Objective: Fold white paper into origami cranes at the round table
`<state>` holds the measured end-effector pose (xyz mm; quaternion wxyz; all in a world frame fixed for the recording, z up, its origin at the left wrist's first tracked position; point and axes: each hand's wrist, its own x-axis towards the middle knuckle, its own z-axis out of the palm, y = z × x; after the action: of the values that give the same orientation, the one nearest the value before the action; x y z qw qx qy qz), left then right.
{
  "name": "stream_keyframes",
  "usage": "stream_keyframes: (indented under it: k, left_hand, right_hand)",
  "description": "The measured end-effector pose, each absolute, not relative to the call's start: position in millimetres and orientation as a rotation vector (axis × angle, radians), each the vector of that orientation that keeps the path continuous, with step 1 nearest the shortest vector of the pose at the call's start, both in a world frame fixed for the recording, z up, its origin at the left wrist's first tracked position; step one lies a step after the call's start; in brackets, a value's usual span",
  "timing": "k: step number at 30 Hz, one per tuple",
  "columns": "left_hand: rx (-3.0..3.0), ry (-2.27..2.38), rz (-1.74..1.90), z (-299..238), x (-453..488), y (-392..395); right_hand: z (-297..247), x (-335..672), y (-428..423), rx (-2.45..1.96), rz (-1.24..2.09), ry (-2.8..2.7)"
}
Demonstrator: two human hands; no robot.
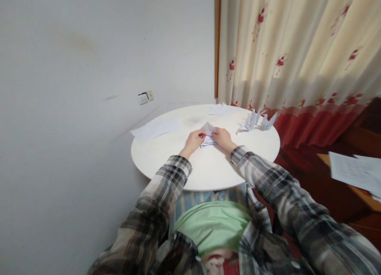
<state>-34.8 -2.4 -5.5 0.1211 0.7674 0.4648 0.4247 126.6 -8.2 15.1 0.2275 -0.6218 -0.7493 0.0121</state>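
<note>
A small folded piece of white paper (208, 130) lies near the middle of a round white table (214, 168). My left hand (195, 139) pinches its left edge, fingers curled. My right hand (222, 137) presses and grips its right side. Both arms wear plaid sleeves. The paper's lower part is hidden between the two hands.
A flat white sheet (156, 129) lies at the table's left. Two folded paper cranes (258, 121) stand at the right, with more paper pieces (219, 109) at the far edge. A wall socket (145, 97), a floral curtain (297, 56) and printed sheets (354, 171) on a wooden surface are nearby.
</note>
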Motion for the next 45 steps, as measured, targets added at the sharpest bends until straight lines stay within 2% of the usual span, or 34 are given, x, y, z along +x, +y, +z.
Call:
stream_keyframes:
  k: [5, 17, 27, 45]
  left_hand:
    - [2.211, 1.288, 1.1, -6.8, -35.3, -3.1]
    - [2.201, 1.441, 0.894, -3.1, -33.5, -4.4]
    - [2.37, 1.262, 0.817, -3.6, -30.9, -3.1]
    - [2.452, 1.695, 0.678, -5.6, -36.6, -2.2]
  right_hand:
    - [14.4, 126.5, -6.9, -1.708, 0.029, -2.067]
    - [14.1, 126.5, -6.0, -1.607, 0.053, -2.115]
    - [13.7, 126.7, -4.7, -1.556, 0.092, -2.107]
    - [13.1, 126.6, -6.1, -1.477, 0.148, -2.064]
